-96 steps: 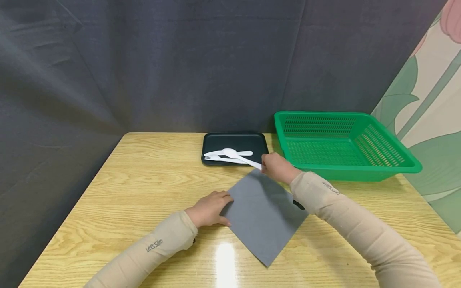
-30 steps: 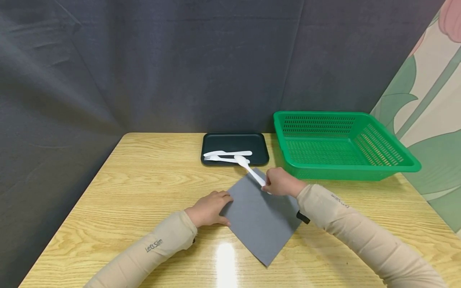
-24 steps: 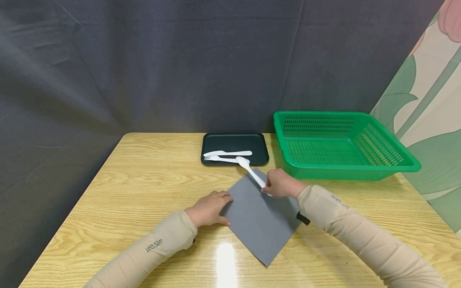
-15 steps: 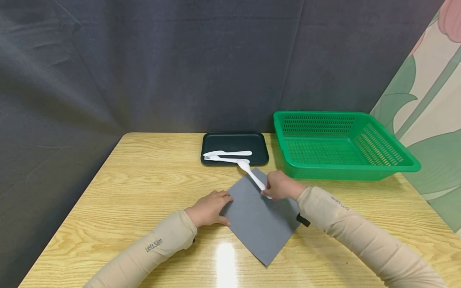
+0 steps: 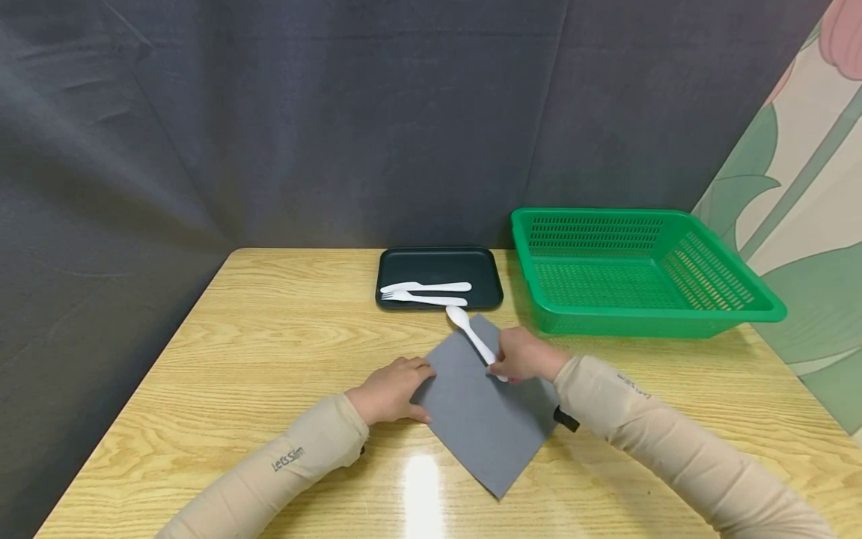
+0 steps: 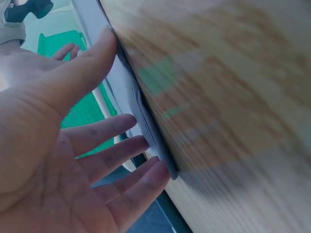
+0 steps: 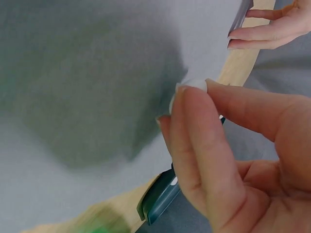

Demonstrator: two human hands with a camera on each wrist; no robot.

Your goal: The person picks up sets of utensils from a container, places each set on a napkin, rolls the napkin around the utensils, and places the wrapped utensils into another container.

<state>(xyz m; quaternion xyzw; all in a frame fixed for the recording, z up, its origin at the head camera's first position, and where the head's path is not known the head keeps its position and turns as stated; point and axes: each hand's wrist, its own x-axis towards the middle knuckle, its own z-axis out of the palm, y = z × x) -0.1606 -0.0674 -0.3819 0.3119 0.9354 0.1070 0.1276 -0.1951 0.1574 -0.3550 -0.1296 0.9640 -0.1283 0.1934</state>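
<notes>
My right hand pinches the handle end of a white plastic spoon between thumb and fingers. The spoon lies slantwise over the upper part of a grey cloth napkin, its bowl pointing to the dark tray. Up close in the right wrist view, the tip of the white handle shows between the fingertips. My left hand rests at the napkin's left corner, fingers spread and touching its edge. On the tray lie a white plastic knife and a white plastic fork.
A green plastic basket stands at the back right, beside the tray. The wooden table ends at a dark curtain behind. A wall with a flower pattern is on the right.
My right hand has drawn the spoon from over the tray toward me, down over the napkin, so its bowl is now off the tray. The left hand has stayed at the napkin's corner.
</notes>
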